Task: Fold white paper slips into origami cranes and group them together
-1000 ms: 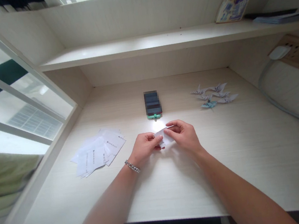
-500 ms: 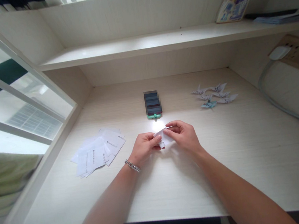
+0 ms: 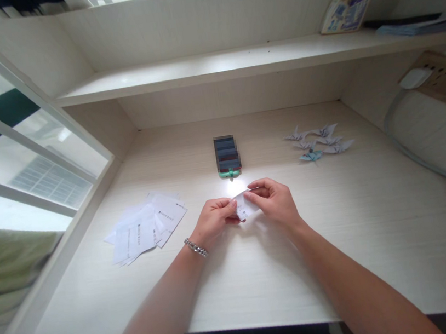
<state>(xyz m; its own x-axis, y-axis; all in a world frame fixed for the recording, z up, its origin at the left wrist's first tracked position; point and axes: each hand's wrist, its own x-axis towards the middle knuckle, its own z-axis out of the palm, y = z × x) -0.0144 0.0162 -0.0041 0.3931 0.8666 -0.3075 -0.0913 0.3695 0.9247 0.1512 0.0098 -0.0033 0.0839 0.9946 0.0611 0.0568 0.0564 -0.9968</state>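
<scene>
Over the middle of the desk, a small folded piece of white paper with faint print is held between both hands. My left hand, a chain bracelet on its wrist, pinches the paper's left edge, thumb on top. On the other side, my right hand grips the upper right of the paper between thumb and fingers. Just beyond them lies a phone with a pixelated screen and a green edge. Fingers hide parts of the paper's edges.
Loose printed paper sheets overlap on the left of the desk. Several folded paper cranes, one bluish, sit at the back right. Above runs a shelf with a small box. A cable hangs from the right wall socket.
My left thumb has shifted slightly left on the paper, so more of its printed face shows. Both hands keep their hold, and the sheets, phone and cranes stay in place.
</scene>
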